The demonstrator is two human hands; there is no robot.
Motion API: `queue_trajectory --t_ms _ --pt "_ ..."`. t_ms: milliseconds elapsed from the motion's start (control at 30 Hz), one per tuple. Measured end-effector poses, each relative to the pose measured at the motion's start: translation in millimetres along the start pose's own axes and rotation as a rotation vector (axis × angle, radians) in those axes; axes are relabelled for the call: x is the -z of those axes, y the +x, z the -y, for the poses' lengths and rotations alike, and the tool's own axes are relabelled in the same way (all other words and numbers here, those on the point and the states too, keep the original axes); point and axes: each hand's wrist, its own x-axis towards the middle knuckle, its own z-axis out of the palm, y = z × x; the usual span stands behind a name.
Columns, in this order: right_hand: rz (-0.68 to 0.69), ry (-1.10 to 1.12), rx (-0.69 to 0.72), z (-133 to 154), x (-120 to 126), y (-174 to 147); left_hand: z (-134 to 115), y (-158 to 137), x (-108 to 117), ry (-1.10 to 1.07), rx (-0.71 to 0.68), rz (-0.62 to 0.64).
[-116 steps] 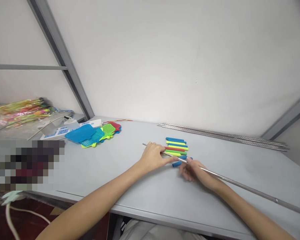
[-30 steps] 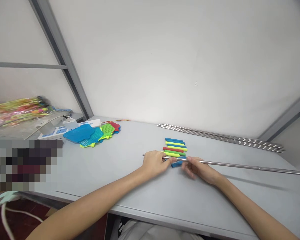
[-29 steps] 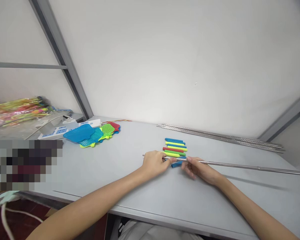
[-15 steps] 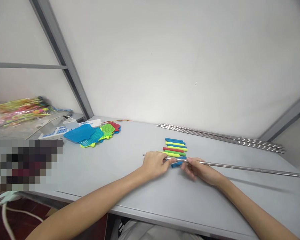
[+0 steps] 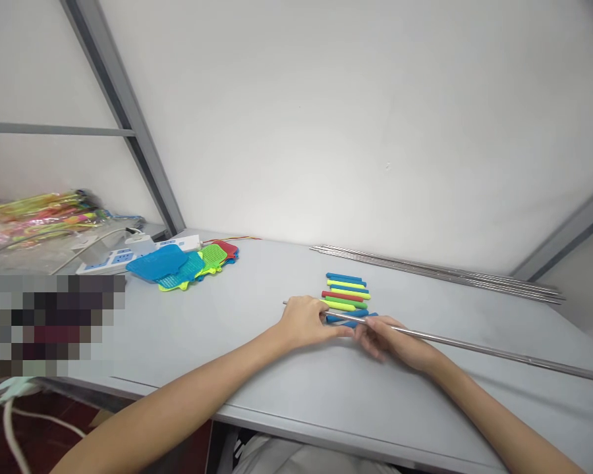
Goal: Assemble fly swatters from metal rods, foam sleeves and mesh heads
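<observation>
A long thin metal rod (image 5: 474,347) slants across the table, its left tip just past my left hand (image 5: 304,321) and its right end beyond the view's edge. My left fingers curl over the rod near that tip, while the thumb stretches out to the right. My right hand (image 5: 393,342) pinches the rod a short way along, with its other fingers loosely bent below. Right behind the hands lie several coloured plastic tubes, among them a red tube (image 5: 342,296) and a green tube (image 5: 358,305). Blue tubes (image 5: 348,317) sit partly hidden under the rod.
Flyswatter heads (image 5: 161,262) in blue, green, yellow and red overlap at the left, against a white power strip (image 5: 113,261). More metal rods (image 5: 439,271) lie along the wall at the back right. Bagged colourful items (image 5: 44,217) fill the far left. A blurred patch covers the left edge.
The rod has swung so its right part lies nearer to me. My left thumb has straightened away from the rod. My right hand has shifted slightly left and toward me.
</observation>
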Motion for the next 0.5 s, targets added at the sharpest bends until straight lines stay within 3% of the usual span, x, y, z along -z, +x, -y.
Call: queue_trajectory --t_ms 133,500 --pt "-0.007 -0.035 -0.014 0 -2 1 2 3 -4 -0.002 0.055 0.008" --pt "-0.012 0.041 -0.028 -4 3 1 1 -2 -12 0.041 -0.004 -0.026"
